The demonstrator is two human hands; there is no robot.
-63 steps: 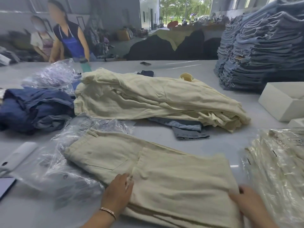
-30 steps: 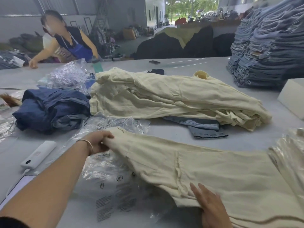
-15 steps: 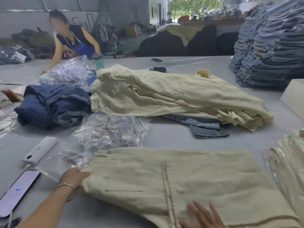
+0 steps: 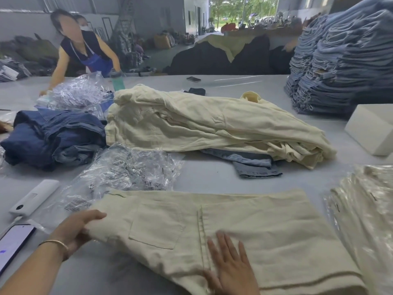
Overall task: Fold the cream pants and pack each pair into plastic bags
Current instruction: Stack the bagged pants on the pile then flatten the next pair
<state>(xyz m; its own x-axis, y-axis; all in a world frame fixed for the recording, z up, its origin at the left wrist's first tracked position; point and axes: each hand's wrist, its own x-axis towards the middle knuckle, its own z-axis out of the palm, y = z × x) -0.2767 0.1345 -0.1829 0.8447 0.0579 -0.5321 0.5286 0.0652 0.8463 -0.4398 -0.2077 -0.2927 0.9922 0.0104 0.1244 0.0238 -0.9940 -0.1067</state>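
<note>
The folded cream pants lie flat on the grey table, directly in front of the person, with the back pocket facing up. The left hand grips the left end of the pants, the thumb on top and the other fingers curled under the cloth, probably to keep the layers together and to lift this end. The right hand lies flat on the cloth with the fingers spread and straight, pressing near the fold line; this seems to hold the fold and smooth it.

The loose plastic bags lie just behind the folded pair, touching its far left corner, so a bag is within easy reach for the packing step. I judge the folding is nearly finished and the bagging is not yet begun.

A big pile of cream pants waits further back. Already packed pairs are at the right. A phone lies near the left wrist.
</note>
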